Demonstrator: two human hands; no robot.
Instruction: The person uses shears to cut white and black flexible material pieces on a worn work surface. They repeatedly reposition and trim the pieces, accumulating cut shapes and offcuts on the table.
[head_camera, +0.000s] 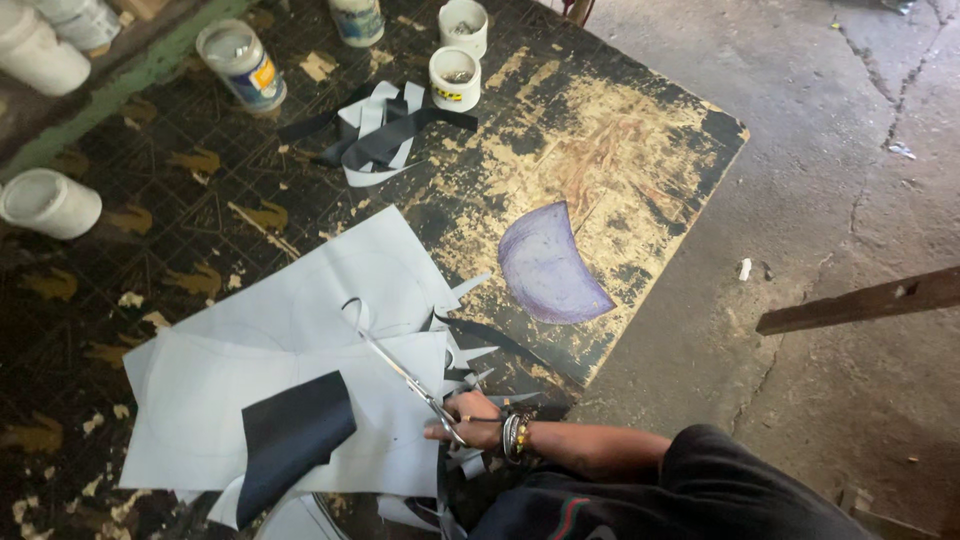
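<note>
A pair of scissors (405, 378) is held in the right hand (468, 418), whose fingers (462, 402) are curled shut through the handle loops. The thin blades run up and away from the fingers and are parted only slightly, with the tips lying inside a curved cut in a large pale grey sheet (300, 380). The sheet is spread flat beneath and beyond the fingers, and faint curved lines are drawn on it. A dark flap (290, 435) of the same sheet is folded over beside the fingers, on the side away from the wrist, so that its black underside is shown. The left hand is not seen in the view.

Just beyond the fingertips, pointed grey offcuts (470, 355) are scattered at the sheet's edge, and more are gathered under the wrist, where beaded bracelets (515, 437) are worn. Further out from the fingers, past the offcuts, a purple half-moon piece (550, 265) is laid flat on the worn black and yellow table (620, 140). Well beyond the blade tips, a loose heap of grey and black strips (380, 130) is seen, and just past it two small white pots (455, 75) are stood one behind the other. Far off to the blade side, a labelled jar (242, 65) and a white tub (45, 203) are placed near the table's far edge.
</note>
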